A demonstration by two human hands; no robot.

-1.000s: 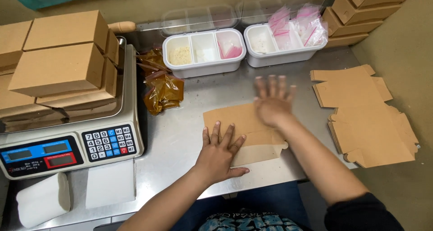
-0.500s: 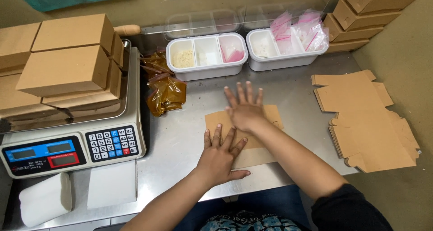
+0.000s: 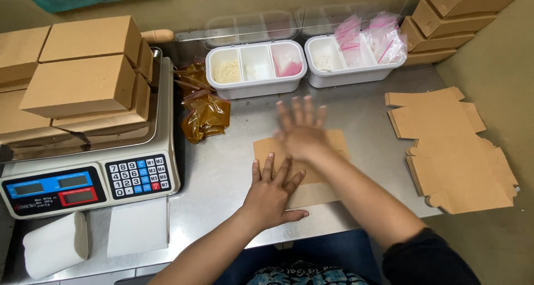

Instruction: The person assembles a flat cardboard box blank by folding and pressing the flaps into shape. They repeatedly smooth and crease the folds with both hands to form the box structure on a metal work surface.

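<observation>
1. Even, fairly bright light is falling from above, casting only soft shadows.
2. The steel table (image 3: pixel 233 168) is giving off a dull sheen.
3. The right hand (image 3: pixel 300 132) is smearing with motion blur.
4. The left hand (image 3: pixel 272 193) is showing sharp.

left hand (image 3: pixel 272 193) flat, palm down, fingers spread and pointing away, bare forearm angling in from below, right hand (image 3: pixel 300 130) blurred, open with fingers splayed, just ahead of the left, dark sleeve at the upper arm

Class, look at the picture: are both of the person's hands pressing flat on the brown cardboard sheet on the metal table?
Yes: the left hand and right hand both lie open, palms down, on the cardboard sheet.
</observation>
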